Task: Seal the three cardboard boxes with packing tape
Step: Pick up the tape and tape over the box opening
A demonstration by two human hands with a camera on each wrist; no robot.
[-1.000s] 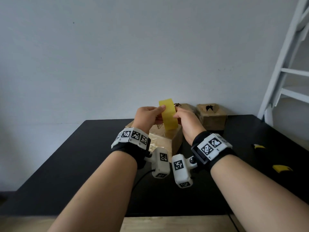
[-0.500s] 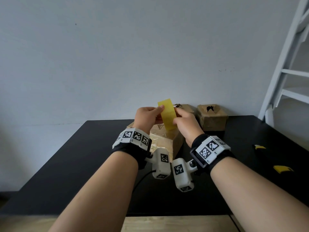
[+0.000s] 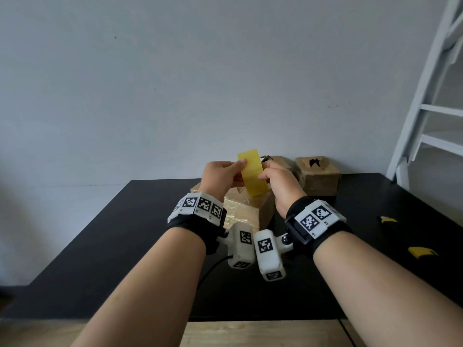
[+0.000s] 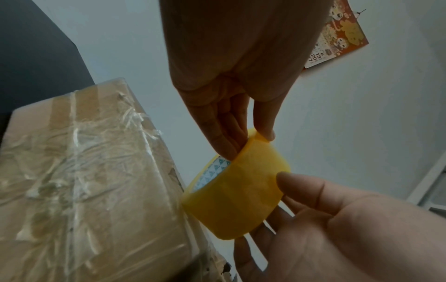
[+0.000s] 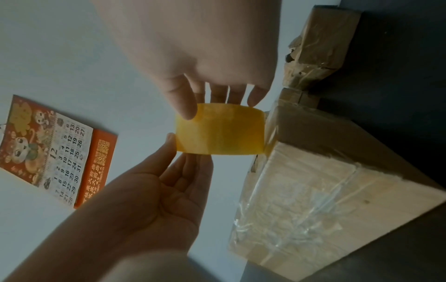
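I am holding the yellow tape roll (image 3: 251, 175) up above the nearest box (image 3: 240, 211), at twelve o'clock from my wrists. My left hand (image 3: 220, 177) is pinching it between thumb and fingers; my right hand (image 3: 278, 182) is gripping it at three o'clock, fingertips (image 4: 224, 145) reaching into the core. I cannot see a loose tape end, so picking for it risks the roll slipping and dropping. The two far boxes (image 3: 317, 175) are waiting at one o'clock.
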